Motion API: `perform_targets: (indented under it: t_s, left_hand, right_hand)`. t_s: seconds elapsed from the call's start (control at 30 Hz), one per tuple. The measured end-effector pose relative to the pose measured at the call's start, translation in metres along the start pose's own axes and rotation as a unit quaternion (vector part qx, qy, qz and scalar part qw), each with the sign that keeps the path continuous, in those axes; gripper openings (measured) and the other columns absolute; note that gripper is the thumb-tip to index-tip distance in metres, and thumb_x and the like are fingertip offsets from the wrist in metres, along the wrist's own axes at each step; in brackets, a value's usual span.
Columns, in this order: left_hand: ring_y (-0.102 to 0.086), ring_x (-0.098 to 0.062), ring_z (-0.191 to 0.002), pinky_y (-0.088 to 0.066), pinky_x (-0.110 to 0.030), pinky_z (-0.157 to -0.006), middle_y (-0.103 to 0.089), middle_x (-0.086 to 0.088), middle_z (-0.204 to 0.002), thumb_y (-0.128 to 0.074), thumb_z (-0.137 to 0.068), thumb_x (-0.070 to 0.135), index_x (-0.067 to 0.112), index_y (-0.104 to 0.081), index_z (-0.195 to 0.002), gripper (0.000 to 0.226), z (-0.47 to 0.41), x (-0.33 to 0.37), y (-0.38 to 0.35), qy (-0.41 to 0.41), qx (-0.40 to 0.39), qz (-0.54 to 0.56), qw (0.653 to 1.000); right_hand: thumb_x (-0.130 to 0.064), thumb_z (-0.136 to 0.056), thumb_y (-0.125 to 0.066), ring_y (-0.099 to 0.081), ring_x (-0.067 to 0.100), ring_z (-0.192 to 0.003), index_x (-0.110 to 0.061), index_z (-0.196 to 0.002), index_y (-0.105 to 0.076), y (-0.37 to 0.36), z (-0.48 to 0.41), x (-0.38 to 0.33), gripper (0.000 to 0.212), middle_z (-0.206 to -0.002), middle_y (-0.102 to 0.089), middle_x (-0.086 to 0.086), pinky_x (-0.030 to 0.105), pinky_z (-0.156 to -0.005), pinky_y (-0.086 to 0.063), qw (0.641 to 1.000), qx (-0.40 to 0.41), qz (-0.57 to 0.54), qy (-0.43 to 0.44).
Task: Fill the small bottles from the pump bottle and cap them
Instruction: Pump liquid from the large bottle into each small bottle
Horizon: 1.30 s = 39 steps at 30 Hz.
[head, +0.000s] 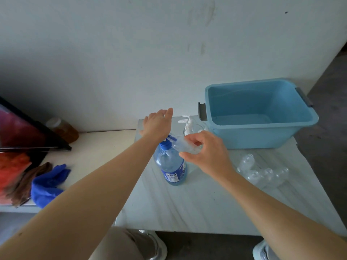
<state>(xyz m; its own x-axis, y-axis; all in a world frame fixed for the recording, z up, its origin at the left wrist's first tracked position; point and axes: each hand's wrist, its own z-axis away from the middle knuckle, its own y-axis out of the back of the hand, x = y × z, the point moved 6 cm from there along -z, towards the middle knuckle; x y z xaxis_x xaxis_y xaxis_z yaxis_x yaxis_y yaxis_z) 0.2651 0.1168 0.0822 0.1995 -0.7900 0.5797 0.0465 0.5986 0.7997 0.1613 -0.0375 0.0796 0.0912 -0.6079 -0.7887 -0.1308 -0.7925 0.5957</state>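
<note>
Filling is in hand: the left hand [156, 121], fingers flat, presses the pump bottle [171, 166] near the table's [197, 203] left edge. The right hand [208, 152] pinches a small bottle [183, 145] at the spout. Capping probably follows.

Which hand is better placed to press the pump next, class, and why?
Left. The left hand already lies open over the head of the blue pump bottle, while the right hand is busy holding a small clear bottle at the spout.
</note>
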Motion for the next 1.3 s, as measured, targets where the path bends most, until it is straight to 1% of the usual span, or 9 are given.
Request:
perform_targets:
  t_s: [0.07,0.2,0.33,0.57,0.7,0.93,1.13,1.2,1.3]
  left_hand:
    - [-0.047,-0.033,-0.119,-0.037,-0.048,-0.102,-0.056,-0.012,-0.124,-0.02,-0.097,0.049,0.013,-0.053,-0.121,0.055,-0.003,-0.003,-0.002,0.0,0.014,0.029,0.999]
    - [-0.047,-0.034,-0.106,-0.039,-0.047,-0.096,-0.054,-0.012,-0.1,-0.02,-0.096,0.041,0.016,-0.048,-0.09,0.038,-0.003,-0.003,-0.007,0.005,0.012,0.053,0.999]
    - [-0.045,-0.032,-0.114,-0.037,-0.049,-0.1,-0.056,-0.015,-0.115,-0.021,-0.096,0.046,0.01,-0.056,-0.111,0.052,0.0,-0.012,-0.014,0.008,0.009,0.044,0.999]
    - [-0.046,-0.034,-0.112,-0.037,-0.051,-0.1,-0.057,-0.014,-0.112,-0.018,-0.094,0.051,0.014,-0.057,-0.105,0.055,-0.001,-0.014,-0.016,0.002,0.008,0.015,1.0]
    - [-0.042,-0.038,-0.119,-0.033,-0.055,-0.102,-0.052,-0.012,-0.11,-0.012,-0.091,0.052,0.022,-0.049,-0.101,0.049,0.002,-0.008,-0.009,0.03,-0.003,0.021,0.999]
    - [-0.042,-0.038,-0.122,-0.032,-0.055,-0.104,-0.055,-0.016,-0.12,-0.015,-0.094,0.057,0.019,-0.054,-0.121,0.061,-0.005,-0.003,-0.002,0.015,-0.002,0.027,1.0]
    - [-0.049,-0.033,-0.105,-0.037,-0.045,-0.098,-0.053,-0.011,-0.095,-0.018,-0.099,0.047,0.015,-0.047,-0.088,0.045,-0.003,-0.001,-0.008,-0.006,0.016,0.05,0.999]
    - [-0.048,-0.032,-0.105,-0.037,-0.043,-0.097,-0.055,-0.013,-0.099,-0.018,-0.099,0.046,0.015,-0.047,-0.088,0.044,-0.002,-0.004,-0.011,-0.006,0.013,0.047,0.999]
    - [-0.048,-0.032,-0.109,-0.038,-0.045,-0.097,-0.058,-0.015,-0.11,-0.019,-0.098,0.049,0.011,-0.057,-0.104,0.055,-0.003,-0.012,-0.016,-0.007,0.007,0.037,0.999]
  right_hand:
    - [-0.049,-0.059,-0.07,-0.06,0.009,-0.08,-0.03,-0.097,-0.068,-0.002,0.0,0.003,0.042,-0.086,-0.065,-0.009,0.033,-0.074,-0.052,1.0,0.0,-0.005,-0.004]
    - [-0.051,-0.057,-0.069,-0.062,0.011,-0.081,-0.03,-0.097,-0.068,-0.003,-0.001,0.008,0.046,-0.087,-0.066,-0.009,0.035,-0.076,-0.052,1.0,-0.003,-0.011,-0.007]
    - [-0.048,-0.058,-0.074,-0.061,0.01,-0.082,-0.031,-0.097,-0.068,-0.008,0.0,0.013,0.043,-0.089,-0.066,-0.01,0.037,-0.076,-0.052,1.0,-0.014,-0.006,-0.01]
    - [-0.04,-0.062,-0.079,-0.061,0.011,-0.083,-0.032,-0.095,-0.068,-0.01,0.001,0.012,0.036,-0.09,-0.066,-0.01,0.036,-0.077,-0.052,1.0,-0.018,0.005,-0.018]
    - [-0.036,-0.062,-0.08,-0.062,0.011,-0.083,-0.03,-0.097,-0.069,-0.004,0.001,0.007,0.037,-0.09,-0.067,-0.007,0.036,-0.078,-0.052,1.0,-0.014,-0.005,-0.018]
    - [-0.038,-0.062,-0.078,-0.062,0.013,-0.081,-0.026,-0.099,-0.069,0.002,0.0,-0.002,0.04,-0.089,-0.067,-0.006,0.036,-0.077,-0.053,1.0,-0.01,-0.013,-0.002]
    - [-0.05,-0.057,-0.07,-0.062,0.008,-0.079,-0.031,-0.097,-0.068,-0.002,-0.001,0.006,0.045,-0.088,-0.066,-0.009,0.033,-0.076,-0.053,1.0,-0.014,-0.009,-0.015]
    - [-0.051,-0.056,-0.07,-0.062,0.008,-0.08,-0.031,-0.096,-0.068,-0.005,-0.001,0.01,0.045,-0.089,-0.067,-0.009,0.034,-0.076,-0.053,1.0,-0.017,-0.01,-0.02]
    - [-0.051,-0.056,-0.069,-0.063,0.01,-0.081,-0.031,-0.096,-0.069,-0.009,0.0,0.013,0.045,-0.088,-0.067,-0.01,0.038,-0.076,-0.053,0.999,-0.019,-0.012,-0.026]
